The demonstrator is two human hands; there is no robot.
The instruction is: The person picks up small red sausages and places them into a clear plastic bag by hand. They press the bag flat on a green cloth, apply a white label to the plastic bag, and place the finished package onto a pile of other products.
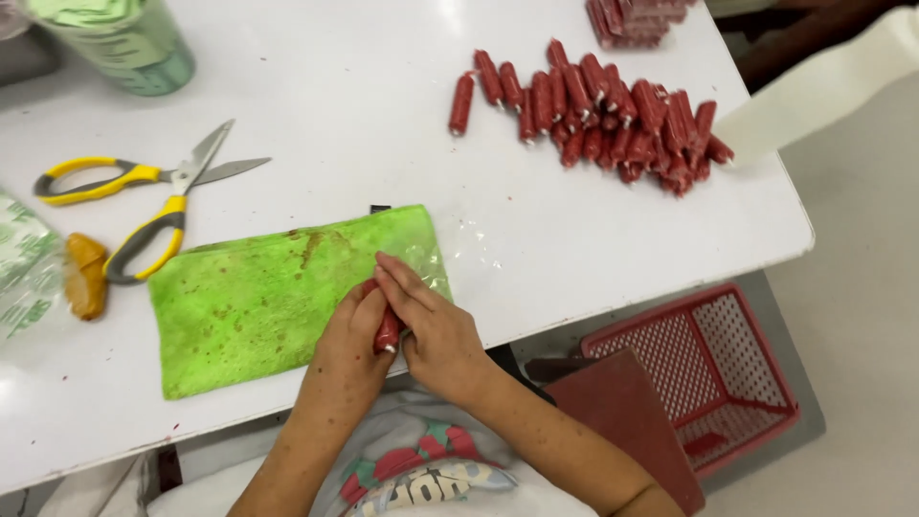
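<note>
Red sausage [387,331] sits pinched between both hands' fingers, left hand [349,349] and right hand [436,335] closed around it. Green cloth [258,297] lies just beyond the fingertips on the worktop [383,86].

sausage [387,331] half hidden by hands [397,325]

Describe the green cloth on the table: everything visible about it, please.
The bright green rectangular cloth looks like soft, fuzzy microfibre, lying flat and slightly askew on the white table, near its front edge. Brownish stains and specks dot it, most along the upper edge. A small dark tab sticks out at its top right. Clear plastic film lies at its right corner. The left hand and right hand rest over its lower right part, together holding a small red sausage-like roll.
</note>
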